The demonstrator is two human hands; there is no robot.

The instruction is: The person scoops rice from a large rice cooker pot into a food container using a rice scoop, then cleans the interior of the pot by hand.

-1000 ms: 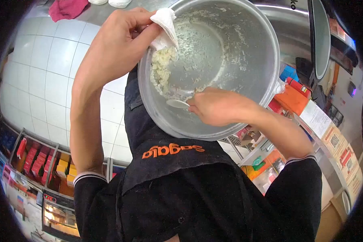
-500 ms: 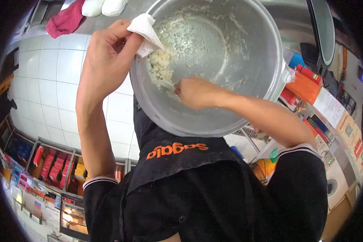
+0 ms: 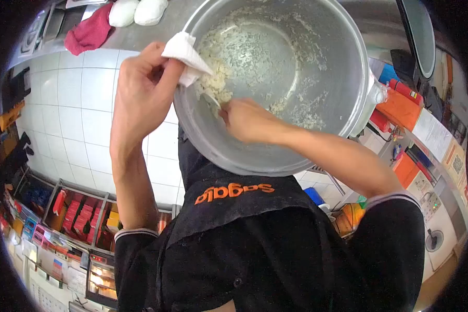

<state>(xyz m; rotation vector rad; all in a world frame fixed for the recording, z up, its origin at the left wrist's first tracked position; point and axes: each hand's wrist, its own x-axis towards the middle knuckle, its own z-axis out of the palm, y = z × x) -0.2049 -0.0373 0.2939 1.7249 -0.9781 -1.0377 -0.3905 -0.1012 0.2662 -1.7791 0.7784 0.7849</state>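
A large metal pot (image 3: 327, 78) stands tilted in front of me, its mouth facing up at me. Cooked rice (image 3: 218, 83) is clumped along its left inner wall, and stray grains cling to the bottom and sides. My left hand (image 3: 145, 93) pinches a folded white cloth or paper towel (image 3: 184, 54) over the pot's left rim. Inside the pot, my right hand (image 3: 247, 120) is closed round a white paddle-like utensil (image 3: 211, 101), whose head touches the rice by the wall. The fingers cover most of its handle.
A steel counter (image 3: 140, 34) behind the pot carries a red cloth (image 3: 88, 32) and two white bundles (image 3: 136, 11). To the right are papers (image 3: 432, 134) and an orange box or panel (image 3: 399, 106). Shelves with red packets (image 3: 83, 216) stand at lower left, beyond the tiled floor (image 3: 73, 114).
The right hand and its utensil have shifted slightly, the utensil's head now more upright against the rice. The left hand keeps the white cloth at the rim. The whole view has moved a little.
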